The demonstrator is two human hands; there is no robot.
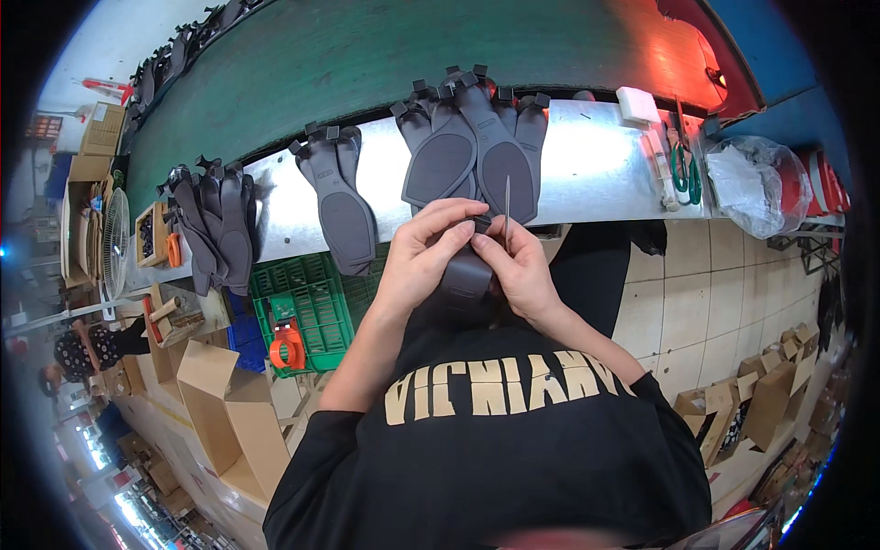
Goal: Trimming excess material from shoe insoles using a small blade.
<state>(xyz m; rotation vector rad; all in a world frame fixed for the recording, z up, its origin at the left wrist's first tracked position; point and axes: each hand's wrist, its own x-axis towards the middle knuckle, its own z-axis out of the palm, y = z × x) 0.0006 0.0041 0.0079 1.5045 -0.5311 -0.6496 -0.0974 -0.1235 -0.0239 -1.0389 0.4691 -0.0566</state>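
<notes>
In front of my chest, my left hand (pixel 429 252) is closed around the edge of a dark grey rubber sole-shaped piece (pixel 469 277). My right hand (pixel 524 266) pinches the same piece's dark end from the other side. A thin pointed metal tool (pixel 508 206) sticks up from the right fingers; its lower end is hidden in the hand. Both thumbs meet near a small black tab (pixel 482 222). Just beyond the hands, several similar dark grey pieces (pixel 444 165) with black square tabs overlap at the bench edge.
On the metal bench (pixel 385 147) lie another pair of pieces (pixel 337 206) and a stack (pixel 215 220) farther left. Green scissors (pixel 683 170), a white block (pixel 638 106) and a plastic bag (pixel 756 188) are at right. A green belt (pixel 367 55) runs behind; a green crate (pixel 307 312) stands below.
</notes>
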